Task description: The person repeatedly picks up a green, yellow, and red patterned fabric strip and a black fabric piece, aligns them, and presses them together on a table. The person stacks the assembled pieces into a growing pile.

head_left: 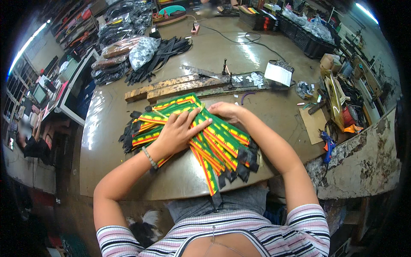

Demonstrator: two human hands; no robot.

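Note:
A thick pile of green, yellow and red printed straps [222,139] with black ends lies in front of me near the table's edge. The straps are folded at the top, and their black ends fan out to the left and lower right. Across the middle of the pile, my left hand [177,128] rests with its fingers stretched out and apart. At the upper right of the fold, my right hand [226,110] pinches a strap, its fingertips partly hidden by the pile. One strap [206,173] hangs toward the near table edge.
Beyond the pile lie worn wooden bars [171,87] and a white paper pad [278,74]. Black straps [165,58] and plastic-wrapped bundles [115,58] sit at the far left. A black crate [306,36] stands far right; a blue glue gun [329,145] hangs at the right edge.

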